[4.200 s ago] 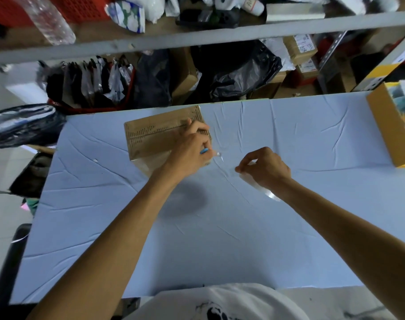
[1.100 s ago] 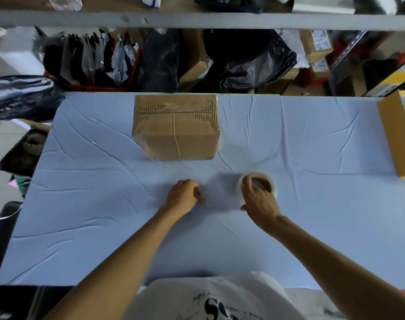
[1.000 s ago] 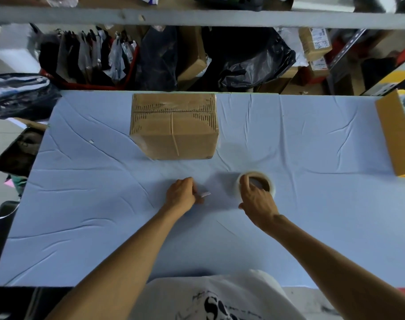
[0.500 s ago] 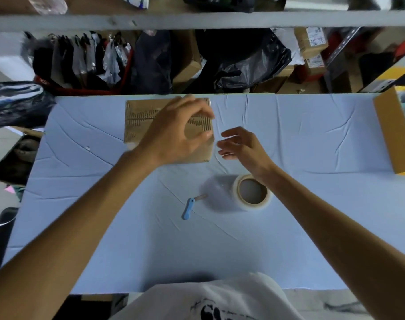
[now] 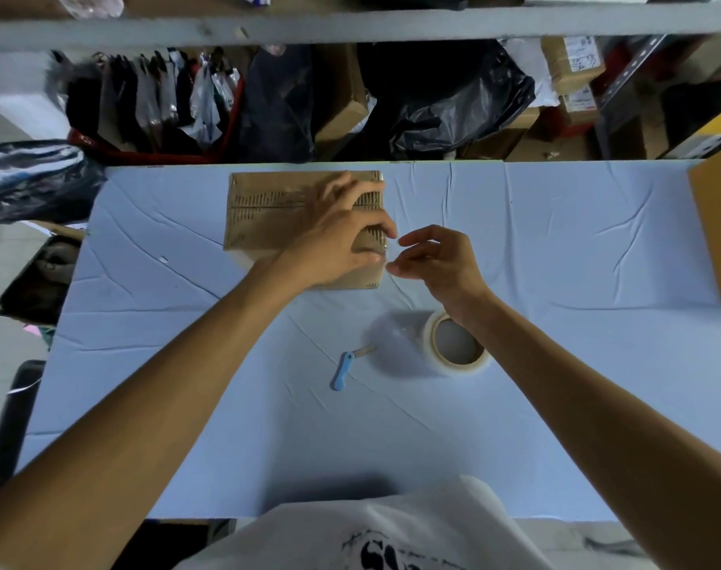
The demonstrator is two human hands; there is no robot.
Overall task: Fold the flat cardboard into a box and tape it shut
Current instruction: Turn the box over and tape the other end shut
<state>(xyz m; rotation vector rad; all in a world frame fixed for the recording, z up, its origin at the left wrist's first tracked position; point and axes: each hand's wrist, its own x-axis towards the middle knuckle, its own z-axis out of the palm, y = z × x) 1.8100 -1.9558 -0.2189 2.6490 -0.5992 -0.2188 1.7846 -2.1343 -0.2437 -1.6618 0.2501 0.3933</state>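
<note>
The box (image 5: 268,216) was brown cardboard, matt and slightly rough, printed with dark dashes. Under it lay a pale blue cloth (image 5: 556,240), matt and soft, full of fine creases. The tape (image 5: 428,347) was clear, glossy plastic film, whitish where wound thick, around a dull core. The knife (image 5: 342,370) had a smooth blue plastic handle and a small pale blade. Behind the table, black bags (image 5: 453,100) were thin, crumpled plastic with a wet-looking shine. The rail (image 5: 350,26) above looked like grey painted metal, dull and scuffed. At the right edge stood a yellow carton (image 5: 716,224) of matt card. The shirt (image 5: 391,528) was white cloth with black print.
</note>
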